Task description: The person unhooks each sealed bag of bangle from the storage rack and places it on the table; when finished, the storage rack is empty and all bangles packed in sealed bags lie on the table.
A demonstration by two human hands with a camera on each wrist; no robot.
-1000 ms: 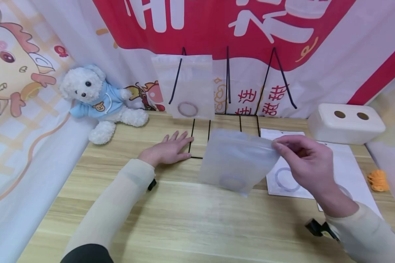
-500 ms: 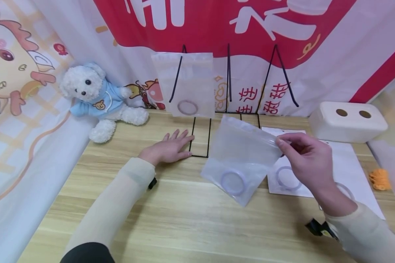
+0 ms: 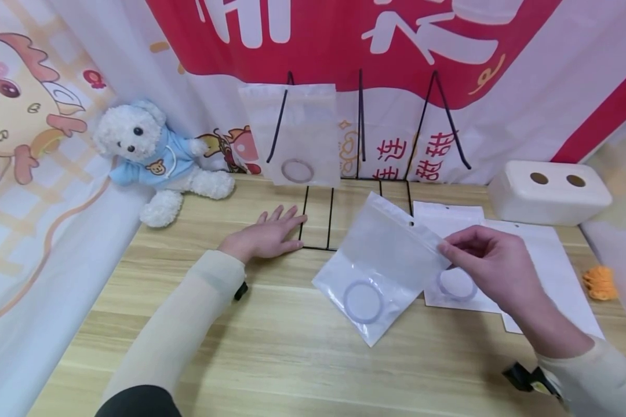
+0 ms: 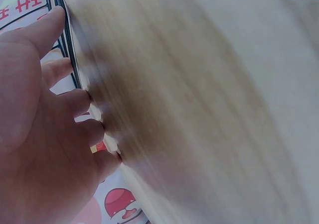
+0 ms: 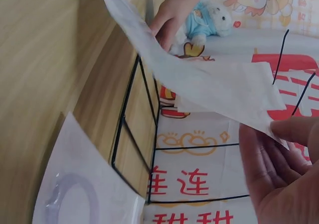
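My right hand [image 3: 492,263] pinches the top corner of a translucent zip bag [image 3: 391,249] between thumb and fingers. A pale ring [image 3: 363,302] lies in the bag's lower part, and a small hole shows near its top edge. The bag hangs tilted above the table, in front of the black wire rack [image 3: 318,248]. In the right wrist view the held bag [image 5: 149,50] appears nearly edge-on. With fingers spread, my left hand [image 3: 263,237] rests on the table at the rack's left base wire. A similar bag with a ring [image 3: 308,127] hangs on the rack's left hook.
Right of the rack lie another zip bag [image 3: 446,215] with a ring and a white bag or sheet [image 3: 558,289]. Behind them stands a white box [image 3: 550,197] with two holes. An orange bundle [image 3: 600,282] sits far right, a plush bear [image 3: 159,156] at left.
The held bag has swung from tilted away to facing the head camera, and its lower corner hangs lower. My right hand has shifted slightly right. My left hand has stayed in place.
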